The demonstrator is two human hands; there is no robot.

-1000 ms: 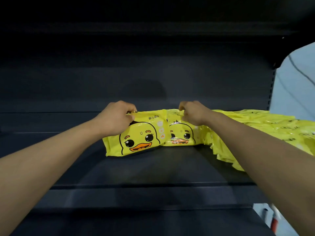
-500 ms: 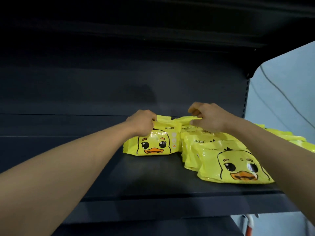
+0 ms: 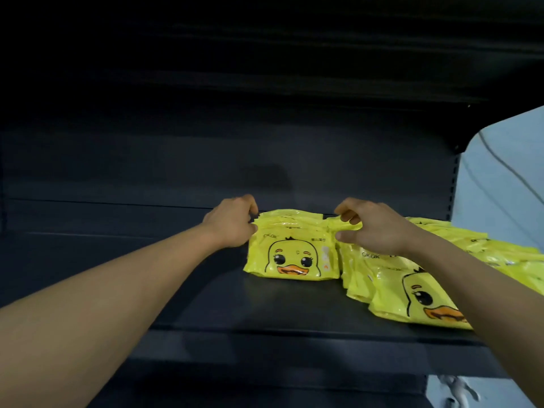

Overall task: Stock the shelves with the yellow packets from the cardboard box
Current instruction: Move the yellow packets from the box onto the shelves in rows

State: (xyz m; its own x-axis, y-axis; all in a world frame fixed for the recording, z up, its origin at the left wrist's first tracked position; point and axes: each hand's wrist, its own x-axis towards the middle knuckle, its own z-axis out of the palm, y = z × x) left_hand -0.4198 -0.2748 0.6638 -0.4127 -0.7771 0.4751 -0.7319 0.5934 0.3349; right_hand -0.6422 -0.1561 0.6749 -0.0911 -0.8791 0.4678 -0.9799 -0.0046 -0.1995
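Observation:
A stack of yellow duck-face packets [image 3: 290, 254] stands on the dark shelf [image 3: 265, 307], leaning back. My left hand [image 3: 232, 223] grips the stack's upper left corner. My right hand [image 3: 372, 228] has its fingers curled at the stack's upper right corner, pinching the packet tops there. To the right lie several more yellow packets [image 3: 418, 295], fanned out flat along the shelf, partly hidden under my right forearm. The cardboard box is out of view.
The shelf's dark back panel [image 3: 206, 160] rises behind the packets, and another shelf [image 3: 265, 83] hangs above. The shelf's left half holds nothing. A pale wall [image 3: 500, 184] with a cable shows past the shelf's right upright.
The view has shifted and come closer. Both hands stay at the top corners of the standing stack, which now sits more upright beside the flat-lying packets.

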